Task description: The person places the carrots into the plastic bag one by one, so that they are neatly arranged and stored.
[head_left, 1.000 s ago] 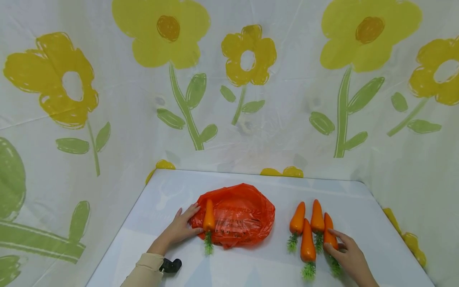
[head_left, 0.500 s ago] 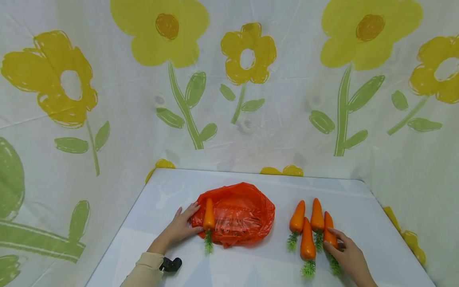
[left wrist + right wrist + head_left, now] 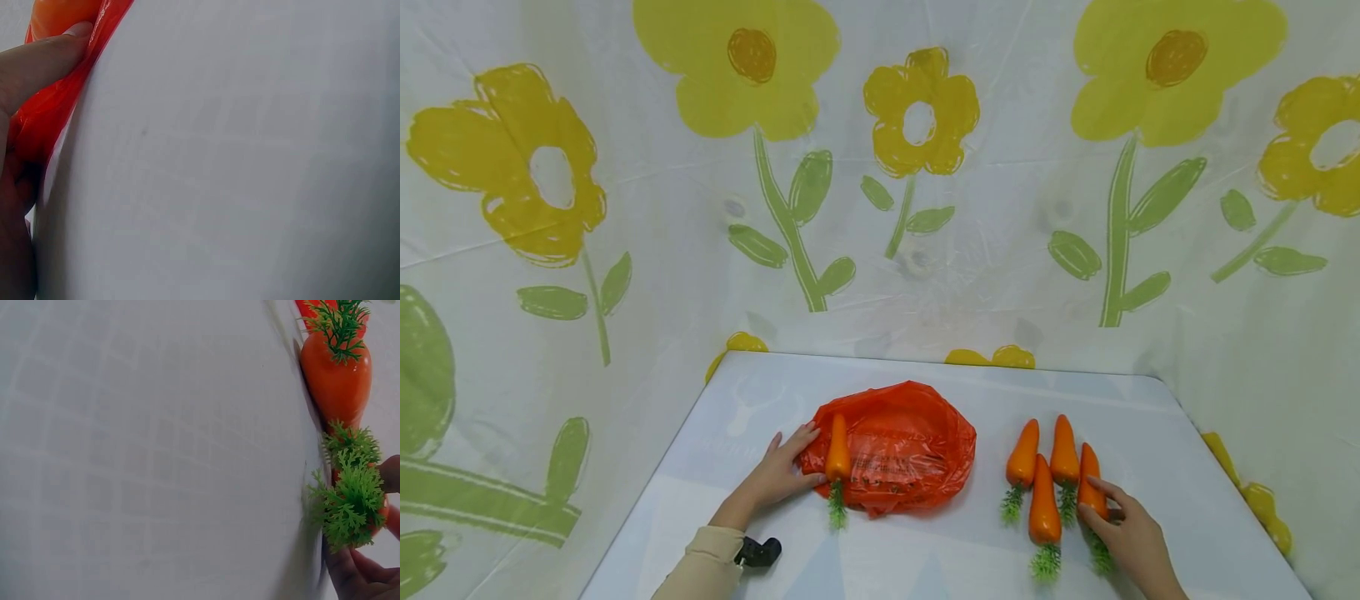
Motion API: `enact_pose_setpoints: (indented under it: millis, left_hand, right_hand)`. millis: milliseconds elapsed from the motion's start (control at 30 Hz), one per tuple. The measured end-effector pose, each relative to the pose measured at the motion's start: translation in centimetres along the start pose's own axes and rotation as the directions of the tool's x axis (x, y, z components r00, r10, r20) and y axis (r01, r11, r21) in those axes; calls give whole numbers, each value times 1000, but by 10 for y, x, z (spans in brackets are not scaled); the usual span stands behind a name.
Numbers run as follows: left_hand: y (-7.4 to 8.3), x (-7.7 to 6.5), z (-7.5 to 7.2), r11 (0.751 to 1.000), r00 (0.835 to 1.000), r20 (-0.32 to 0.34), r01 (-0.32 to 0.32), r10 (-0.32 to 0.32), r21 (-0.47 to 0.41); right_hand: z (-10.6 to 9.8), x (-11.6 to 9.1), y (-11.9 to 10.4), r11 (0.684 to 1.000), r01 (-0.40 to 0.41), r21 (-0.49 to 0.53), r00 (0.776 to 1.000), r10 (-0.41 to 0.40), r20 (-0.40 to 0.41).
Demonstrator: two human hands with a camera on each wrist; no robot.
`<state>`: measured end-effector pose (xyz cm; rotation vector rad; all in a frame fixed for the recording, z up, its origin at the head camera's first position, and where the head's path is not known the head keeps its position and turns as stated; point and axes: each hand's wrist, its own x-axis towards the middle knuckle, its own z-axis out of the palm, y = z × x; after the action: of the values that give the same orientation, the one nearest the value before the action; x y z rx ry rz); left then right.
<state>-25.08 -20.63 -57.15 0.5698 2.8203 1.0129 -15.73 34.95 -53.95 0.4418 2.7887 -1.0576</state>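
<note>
A red plastic bag (image 3: pixel 910 450) lies spread on the table, with one toy carrot (image 3: pixel 838 450) on its left part, green leaves toward me. My left hand (image 3: pixel 777 475) holds the bag's left edge; in the left wrist view the thumb (image 3: pixel 47 65) presses on the red film beside the orange carrot. To the right lie several more toy carrots (image 3: pixel 1043 504) in a loose group. My right hand (image 3: pixel 1131 533) grips the rightmost carrot (image 3: pixel 1090 479), thumb and fingers on either side of its thick end. Its leafy top (image 3: pixel 350 506) shows close up in the right wrist view.
A black curved object (image 3: pixel 760 552) sits by my left wrist. The pale table (image 3: pixel 880 567) is ringed by a white sheet (image 3: pixel 985 292) printed with yellow flowers, hanging behind and at both sides.
</note>
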Motion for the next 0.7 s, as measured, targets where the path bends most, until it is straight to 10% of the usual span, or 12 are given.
enact_pose_setpoints:
  millis: [700]
  left_hand:
    - [1,-1,0,1000,1000,-1,-5,5,6]
  right_hand:
    - [2,-2,-2,999,-30,44,1000,30,-6]
